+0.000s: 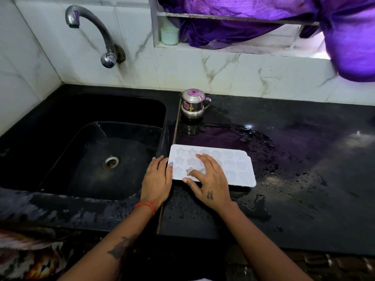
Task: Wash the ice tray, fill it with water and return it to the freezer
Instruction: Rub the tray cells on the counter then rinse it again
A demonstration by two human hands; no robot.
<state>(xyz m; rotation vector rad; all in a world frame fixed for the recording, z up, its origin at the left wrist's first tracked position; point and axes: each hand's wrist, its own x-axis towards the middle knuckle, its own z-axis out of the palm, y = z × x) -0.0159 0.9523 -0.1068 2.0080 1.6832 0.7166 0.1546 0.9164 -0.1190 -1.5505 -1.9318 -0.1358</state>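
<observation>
White ice tray (233,165) flat on wet black counter (304,159). Left hand (157,179) steadies its left edge, fingers straight. Right hand (209,179) splayed open, pressing tray top.

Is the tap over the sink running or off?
Off. No stream falls from the tap spout into the sink.

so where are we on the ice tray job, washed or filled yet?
Early. The ice tray lies flat on the wet counter beside the sink, not in it. The tap is not running. The left hand rests at the tray's left edge; the right hand lies spread on top. Whether it is washed cannot be told. Filling and the freezer trip remain.
</observation>
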